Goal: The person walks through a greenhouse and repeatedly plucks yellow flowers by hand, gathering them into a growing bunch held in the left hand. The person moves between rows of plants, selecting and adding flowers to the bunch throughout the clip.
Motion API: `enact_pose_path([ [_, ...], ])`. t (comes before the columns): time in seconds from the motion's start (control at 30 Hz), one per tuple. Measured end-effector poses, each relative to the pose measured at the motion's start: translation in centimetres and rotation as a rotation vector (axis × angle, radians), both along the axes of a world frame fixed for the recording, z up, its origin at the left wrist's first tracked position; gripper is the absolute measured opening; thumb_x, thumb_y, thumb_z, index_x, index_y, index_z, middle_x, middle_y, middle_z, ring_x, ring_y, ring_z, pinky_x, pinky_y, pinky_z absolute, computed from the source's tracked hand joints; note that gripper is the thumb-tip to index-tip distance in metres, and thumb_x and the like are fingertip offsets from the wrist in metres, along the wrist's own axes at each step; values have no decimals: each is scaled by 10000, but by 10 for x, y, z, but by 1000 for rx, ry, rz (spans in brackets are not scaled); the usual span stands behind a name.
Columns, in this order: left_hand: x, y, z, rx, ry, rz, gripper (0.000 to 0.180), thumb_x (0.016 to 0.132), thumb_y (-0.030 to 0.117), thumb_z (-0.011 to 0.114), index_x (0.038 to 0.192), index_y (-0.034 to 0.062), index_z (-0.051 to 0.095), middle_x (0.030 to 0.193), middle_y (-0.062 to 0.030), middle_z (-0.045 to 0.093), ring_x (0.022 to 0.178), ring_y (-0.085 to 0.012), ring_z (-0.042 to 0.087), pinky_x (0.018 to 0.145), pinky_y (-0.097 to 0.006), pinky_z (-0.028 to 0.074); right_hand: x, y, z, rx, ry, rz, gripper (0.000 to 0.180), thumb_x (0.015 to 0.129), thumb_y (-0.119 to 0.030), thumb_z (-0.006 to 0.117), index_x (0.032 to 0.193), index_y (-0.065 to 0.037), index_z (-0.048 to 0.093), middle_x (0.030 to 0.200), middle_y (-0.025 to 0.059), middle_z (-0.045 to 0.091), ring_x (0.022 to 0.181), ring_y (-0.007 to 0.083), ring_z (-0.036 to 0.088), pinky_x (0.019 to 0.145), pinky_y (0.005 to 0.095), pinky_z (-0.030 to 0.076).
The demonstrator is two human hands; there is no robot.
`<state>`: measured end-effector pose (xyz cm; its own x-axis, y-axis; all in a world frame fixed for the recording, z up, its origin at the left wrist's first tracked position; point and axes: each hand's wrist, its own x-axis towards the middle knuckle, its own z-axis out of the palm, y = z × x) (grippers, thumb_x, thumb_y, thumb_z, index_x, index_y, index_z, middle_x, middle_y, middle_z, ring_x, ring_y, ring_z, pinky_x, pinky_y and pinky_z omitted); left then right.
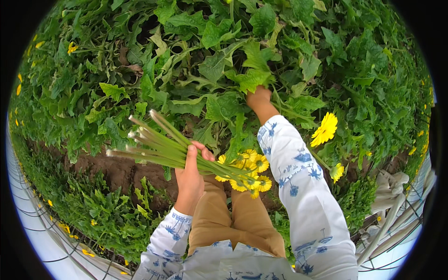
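My left hand (190,175) grips a bunch of cut yellow flowers (247,170) by their long green stems (158,144). The cut ends point up and to the left, and the blooms hang over my tan trousers. My right hand (258,99) reaches forward into the dense green leaves (219,60); its fingers are buried among them, so what they touch is hidden. A single open yellow flower (325,129) stands just right of my right forearm, and a smaller one (337,171) sits below it.
Bare brown soil (116,170) runs as a strip between the tall leafy plants and low weeds (107,210) at the lower left. Wire mesh (51,233) borders the bed on the left, and white posts and cloth (389,205) stand at the right.
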<state>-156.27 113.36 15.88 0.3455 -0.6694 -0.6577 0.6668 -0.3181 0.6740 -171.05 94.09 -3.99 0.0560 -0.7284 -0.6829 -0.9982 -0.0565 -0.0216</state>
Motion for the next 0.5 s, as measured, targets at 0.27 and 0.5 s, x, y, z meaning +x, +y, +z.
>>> enact_pose_path([
  [0.27, -5, 15, -10, 2, 11, -32, 207, 1007, 258, 412, 955, 72, 486, 767, -42, 480, 742, -180, 496, 779, -371, 440, -8, 3, -53, -122, 11, 24, 270, 854, -280, 574, 1046, -115, 667, 1103, 118, 645, 1005, 314, 618, 768, 458, 501],
  [0.5, 1, 20, -2, 7, -12, 16, 208, 1006, 259, 413, 954, 71, 485, 768, -45, 482, 749, -184, 496, 778, -370, 438, -5, 16, -47, -59, 98, 136, 212, 817, -252, 602, 949, -117, 696, 992, 110, 680, 900, 316, 654, 703, 443, 521],
])
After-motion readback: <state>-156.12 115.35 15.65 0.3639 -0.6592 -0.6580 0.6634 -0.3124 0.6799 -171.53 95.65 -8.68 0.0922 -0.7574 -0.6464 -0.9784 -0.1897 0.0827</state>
